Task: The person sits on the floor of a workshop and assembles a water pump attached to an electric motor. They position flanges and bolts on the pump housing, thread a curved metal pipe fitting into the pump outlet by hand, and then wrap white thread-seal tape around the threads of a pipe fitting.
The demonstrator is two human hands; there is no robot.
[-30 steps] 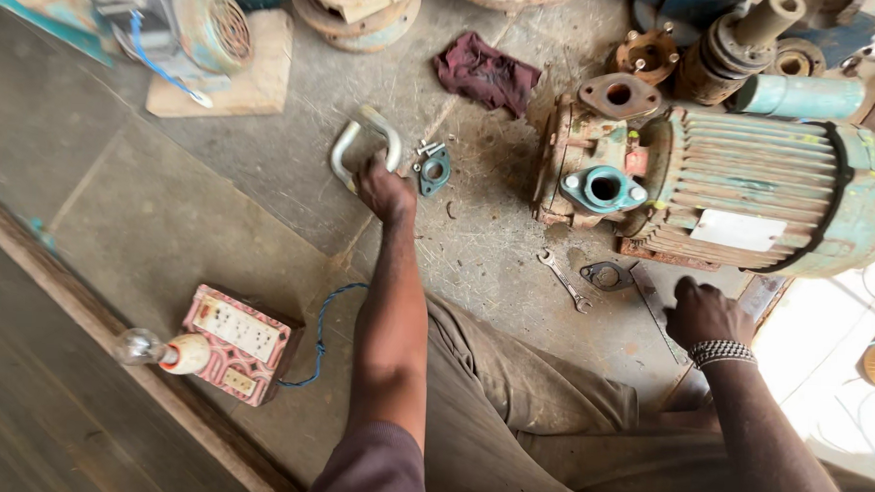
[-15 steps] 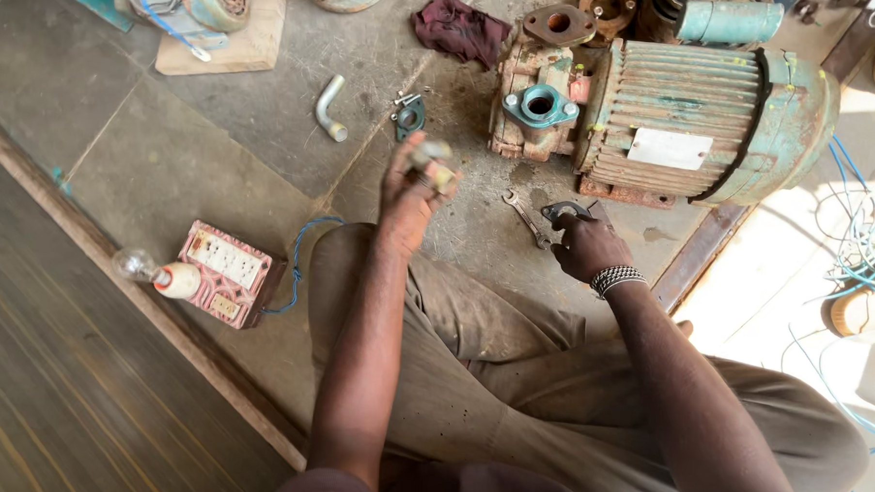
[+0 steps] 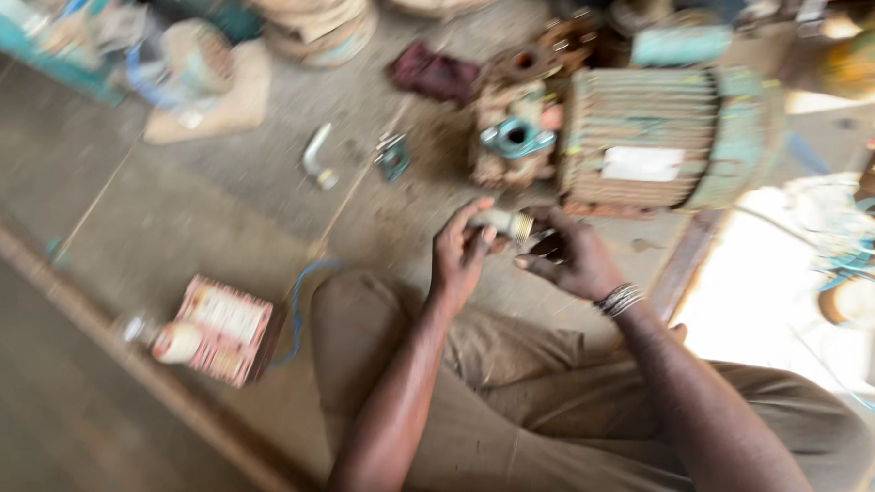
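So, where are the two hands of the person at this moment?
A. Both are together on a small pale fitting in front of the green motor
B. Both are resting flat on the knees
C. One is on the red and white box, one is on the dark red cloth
A: the left hand and the right hand meet on a small pale fitting, just in front of the green motor; blur hides the exact grip.

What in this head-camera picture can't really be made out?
- Small pale fitting between the left hand and right hand: motion blur and fingers hide its exact shape.
- Dark item under the right hand: covered by the palm, cannot be identified.
- Small metal parts on the floor: too blurred to name.
- Green motor: its label is smeared, its far end washed out by glare.
- Stacked objects at the top: cut off by the edge.
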